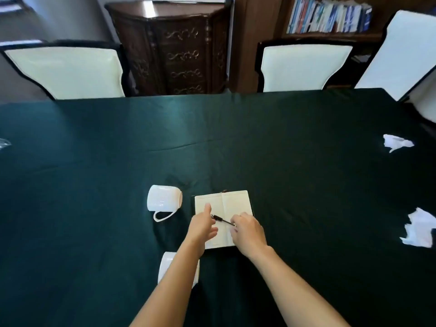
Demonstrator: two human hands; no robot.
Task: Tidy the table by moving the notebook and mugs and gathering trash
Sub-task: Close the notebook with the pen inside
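An open notebook (232, 204) with blank cream pages lies on the dark green tablecloth (236, 142). A black pen (221, 219) lies across its pages. My right hand (247, 230) pinches the pen's near end. My left hand (203, 226) hovers over the left page with fingers fairly straight, its thumb near the pen's far end. A white mug (164, 202) lies on its side left of the notebook. A second white mug (166, 265) sits near me, mostly hidden by my left forearm. Crumpled white paper lies at the far right (396, 142) and at the right edge (418, 228).
White-backed chairs stand along the far side (68, 72) (304, 64) and at the right corner (401, 50). A dark carved cabinet (174, 50) and a bookshelf (330, 17) stand behind them. A clear glassy object (4, 143) shows at the left edge.
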